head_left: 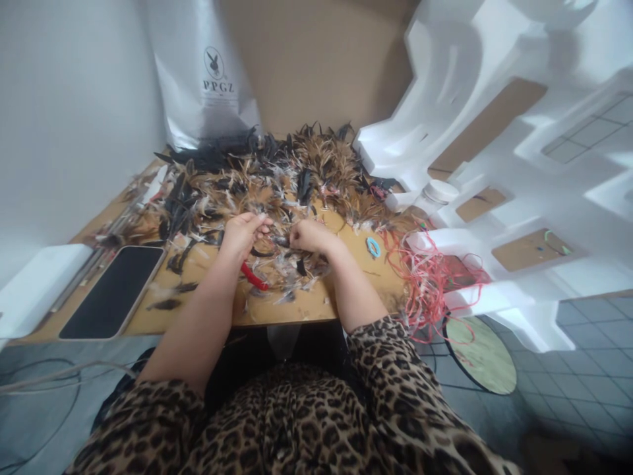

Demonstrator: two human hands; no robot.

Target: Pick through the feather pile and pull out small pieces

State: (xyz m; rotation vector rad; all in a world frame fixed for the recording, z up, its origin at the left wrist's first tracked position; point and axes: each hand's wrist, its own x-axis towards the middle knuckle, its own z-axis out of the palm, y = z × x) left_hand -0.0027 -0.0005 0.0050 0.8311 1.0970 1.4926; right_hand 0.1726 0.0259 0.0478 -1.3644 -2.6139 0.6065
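My left hand and my right hand meet over a low wooden board strewn with brown, black and white feathers. Both hands have their fingers curled in a pinch on small feathers between them. Exactly which feather each hand pinches is too small to make out. A red-handled tool lies on the board under my left wrist. My forearms reach out from leopard-print sleeves.
A black phone lies at the board's left, beside a white box. A silver bag stands behind the feathers. White foam packing rises at the right, with red string, a small blue ring and a white jar.
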